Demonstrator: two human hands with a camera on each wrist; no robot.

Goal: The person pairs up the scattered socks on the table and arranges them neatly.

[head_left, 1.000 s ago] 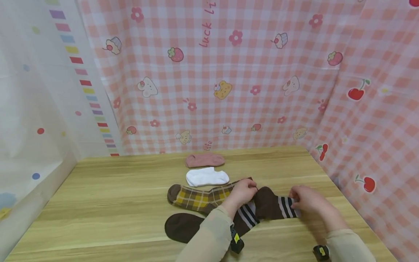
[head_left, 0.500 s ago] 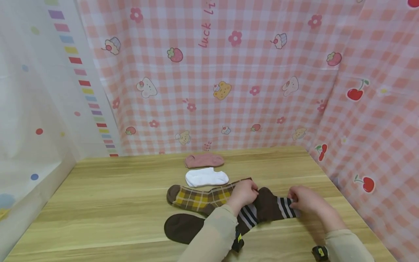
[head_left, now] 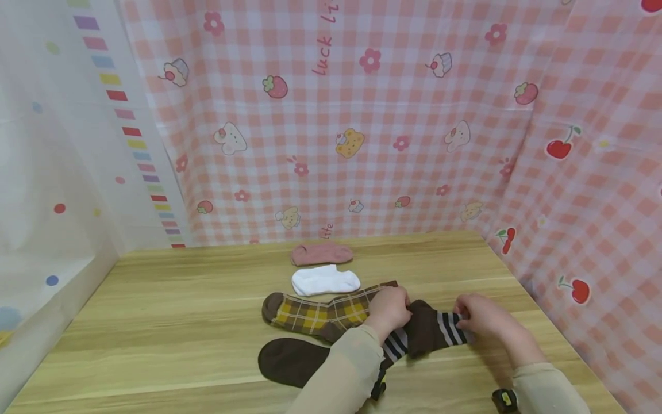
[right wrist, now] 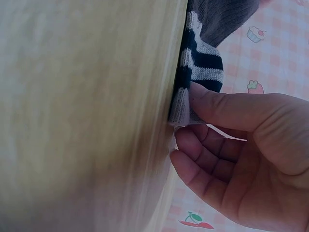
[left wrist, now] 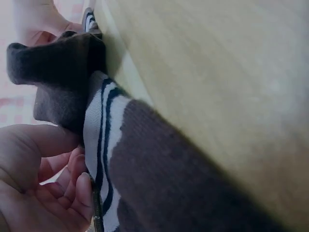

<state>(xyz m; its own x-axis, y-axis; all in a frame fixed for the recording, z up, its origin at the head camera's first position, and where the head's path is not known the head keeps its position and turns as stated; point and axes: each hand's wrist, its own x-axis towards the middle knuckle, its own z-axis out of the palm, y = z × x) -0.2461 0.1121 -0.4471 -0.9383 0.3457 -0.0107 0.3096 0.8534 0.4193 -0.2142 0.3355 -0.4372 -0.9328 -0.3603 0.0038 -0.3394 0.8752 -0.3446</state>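
Observation:
A dark brown sock (head_left: 423, 329) with a grey-and-black striped cuff lies at the right, spread between my hands. My left hand (head_left: 389, 311) pinches its left end between thumb and fingers; in the left wrist view the brown fabric (left wrist: 60, 72) bunches and folds above the thumb. At the other end, my right hand (head_left: 482, 315) pinches the edge of the striped cuff (right wrist: 205, 63). A matching brown sock (head_left: 292, 362) lies flat underneath my left forearm, its striped cuff (head_left: 396, 345) meeting the held sock. My left arm hides its middle.
Behind the hands, a brown-and-yellow plaid sock (head_left: 315, 315) lies partly under my left hand. Farther back are a white ankle sock (head_left: 326, 280) and a pink ankle sock (head_left: 322, 254). Patterned cloth (head_left: 310, 115) walls the wooden table (head_left: 155, 322).
My left hand has shifted slightly right and down, and the brown part of the held sock has bunched closer to the cuff. My right hand keeps its place on the cuff.

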